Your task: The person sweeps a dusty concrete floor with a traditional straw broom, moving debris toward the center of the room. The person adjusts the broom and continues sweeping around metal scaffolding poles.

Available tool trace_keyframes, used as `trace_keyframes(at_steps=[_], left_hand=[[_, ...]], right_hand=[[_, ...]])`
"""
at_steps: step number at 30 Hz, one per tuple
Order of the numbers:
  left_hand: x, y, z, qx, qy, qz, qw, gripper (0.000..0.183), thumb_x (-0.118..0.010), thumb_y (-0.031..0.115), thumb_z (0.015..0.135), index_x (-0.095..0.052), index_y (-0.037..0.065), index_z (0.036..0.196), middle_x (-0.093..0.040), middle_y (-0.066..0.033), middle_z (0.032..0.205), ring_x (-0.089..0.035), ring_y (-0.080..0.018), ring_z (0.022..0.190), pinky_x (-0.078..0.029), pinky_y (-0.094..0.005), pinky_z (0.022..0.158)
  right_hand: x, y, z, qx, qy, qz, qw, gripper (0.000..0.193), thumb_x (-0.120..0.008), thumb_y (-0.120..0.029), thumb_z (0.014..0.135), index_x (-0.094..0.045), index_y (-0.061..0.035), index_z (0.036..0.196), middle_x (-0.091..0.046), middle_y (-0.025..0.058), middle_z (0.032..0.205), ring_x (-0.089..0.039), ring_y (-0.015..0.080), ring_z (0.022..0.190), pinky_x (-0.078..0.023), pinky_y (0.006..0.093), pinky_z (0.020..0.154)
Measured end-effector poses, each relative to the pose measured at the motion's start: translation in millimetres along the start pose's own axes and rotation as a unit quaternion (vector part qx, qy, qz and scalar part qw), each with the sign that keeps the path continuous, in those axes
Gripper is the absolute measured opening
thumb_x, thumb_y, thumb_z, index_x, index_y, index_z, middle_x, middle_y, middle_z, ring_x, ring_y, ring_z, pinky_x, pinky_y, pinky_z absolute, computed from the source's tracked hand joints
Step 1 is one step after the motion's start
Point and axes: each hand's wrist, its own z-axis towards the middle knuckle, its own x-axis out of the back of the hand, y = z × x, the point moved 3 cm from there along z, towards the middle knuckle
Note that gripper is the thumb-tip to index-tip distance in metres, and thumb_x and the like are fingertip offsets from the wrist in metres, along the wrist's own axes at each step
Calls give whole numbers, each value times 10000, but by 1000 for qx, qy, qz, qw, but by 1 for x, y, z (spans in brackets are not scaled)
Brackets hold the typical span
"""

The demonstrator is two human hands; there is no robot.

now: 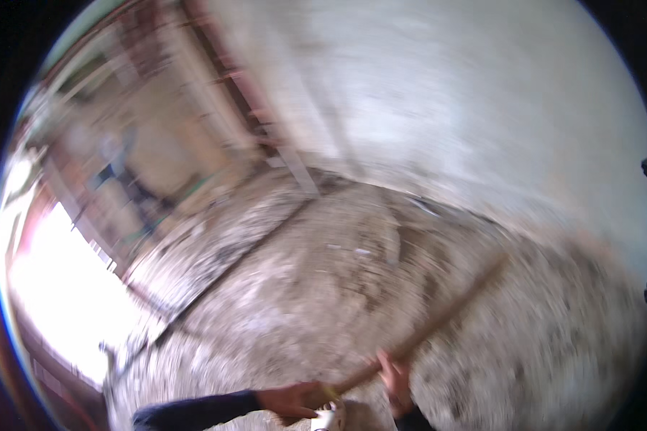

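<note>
A long brown pole (449,316), wooden by its look, slants from low in the middle up toward the right over the rough floor. Its near part is in my left hand (292,400), closed round it at the bottom of the view. Farther up, my right hand (395,377) grips the same pole, with the fingers over it. Motion blurs the pole's far tip, and I see no tool head there. Just below the left hand shows a small white thing (328,418), cut off by the lower edge, whose kind I cannot make out.
Loose, lumpy earth (352,273) covers the floor. A pale plastered wall (467,108) rises at the back and right. Along the left runs a low raised strip (230,266) with a dark edge; beyond it a person (122,179) shows blurred near a bright opening (72,287).
</note>
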Motion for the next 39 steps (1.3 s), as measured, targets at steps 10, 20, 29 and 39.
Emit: trace_keyframes(at_steps=[10,20,29,39], left_hand=[[-139,40,144,-112,-224,-72,966,731,-777,380,742,-465,47,1313,-579,-160,1229,-555,-271,1113,-456,-431,934],[-94,45,258,-61,-173,-143,973,468,-712,288,762,-592,51,1148,-622,-119,1167,-578,-286,1072,-479,-439,891],[-89,43,246,-7,-95,-203,974,359,-678,330,825,-644,89,1090,-655,-67,1025,-610,-200,953,-514,-403,780],[-136,-2,210,233,1,-439,867,353,-719,369,847,-669,73,1032,-681,-44,923,-648,-152,836,-528,-315,695]], right_hand=[[51,22,-21,-35,127,-56,990,566,-674,-377,859,-510,64,1173,-599,192,1115,-609,241,1046,-473,371,893],[55,32,-7,-34,112,-81,990,467,-688,-342,831,-574,49,1058,-624,164,989,-630,240,962,-487,382,834],[54,35,0,-40,125,-109,985,384,-700,-311,806,-631,36,954,-646,139,876,-648,239,887,-500,391,780],[85,84,52,17,81,-360,929,415,-703,-383,732,-628,22,691,-656,133,686,-628,224,654,-471,386,609]])
